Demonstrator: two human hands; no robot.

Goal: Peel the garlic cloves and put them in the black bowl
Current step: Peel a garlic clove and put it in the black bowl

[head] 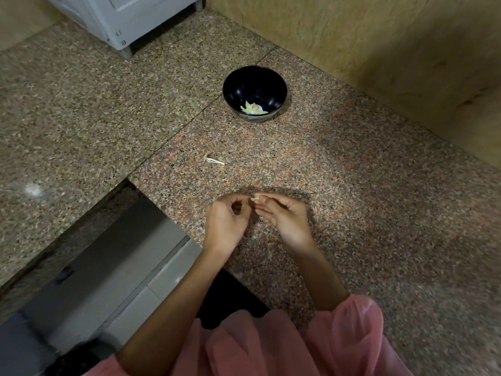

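1. Head view, nearest to us: our pink sleeves [339, 337] and two bare forearms reach forward over the speckled stone table [366, 213].
2. Our left hand [226, 223] and right hand [284, 219] meet fingertip to fingertip above the table. Between them sits a small pale garlic clove [254, 198], pinched from both sides.
3. Left fingers [238, 200] are curled in tight, thumb and forefinger nipping the left end of the clove. Right fingers [267, 198] are also bent round it, with the lower ones stretched loosely beneath. Neither hand is spread open. The clove is too small and blurred for us to tell how much skin is on it, or which way its long axis runs.
4. We judge the peeling is still under way, so the drop into the bowl is not yet due.
5. A little farther out, to the left of the hands, a thin white scrap of garlic skin [215, 160] lies on the table, apart from everything else.
6. Farther still, straight ahead of the pinched clove and well apart from it, stands the black bowl [254, 77]. Both hands look about equally near it, so we reckon either could carry the clove forward.
7. Inside the bowl, against its near wall, rests a small heap of peeled cloves [253, 107], pale yellow-green; the rest of the bowl floor shows bare black.
8. Beyond, a wooden wall panel [379, 50] and the corner of a white appliance [122, 20] close off the table.
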